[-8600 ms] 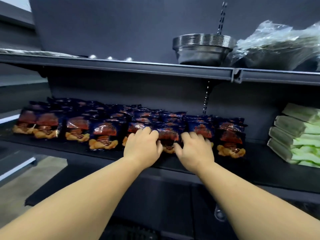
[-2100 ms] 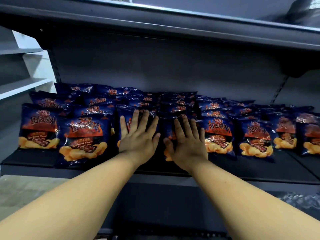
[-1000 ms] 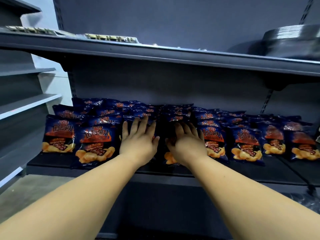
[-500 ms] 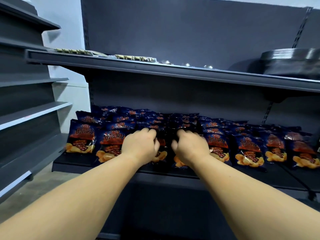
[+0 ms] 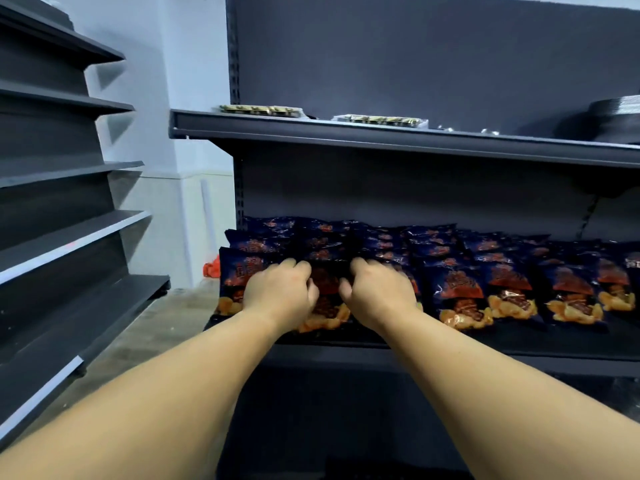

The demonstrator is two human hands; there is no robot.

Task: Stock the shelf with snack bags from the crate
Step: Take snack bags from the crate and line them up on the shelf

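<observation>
Both hands are on the front row of bags [image 5: 460, 299], at the left end of the shelf [image 5: 519, 351]. My left hand [image 5: 277, 292] lies over one front bag and my right hand [image 5: 379, 294] over the one next to it on the right, with a third bag showing in the gap between them. The fingers of each hand are curled down over the top edges of the bags; whether they really pinch the foil or only press on it, I cannot tell, because the frame is a little blurred and the fingertips are hidden behind the knuckles.

Many bags already stand in rows from the near edge to the far wall, and the rows go on to the right past the picture edge. The crate is not in view.

I judge that the step in hand is tidying: pulling or straightening the front bags so that they face forward. Next, I think the hands should let go gently so the bags do not tip, then go back to the crate for more, if any remain. A small free strip of shelf stays at the near edge.
</observation>
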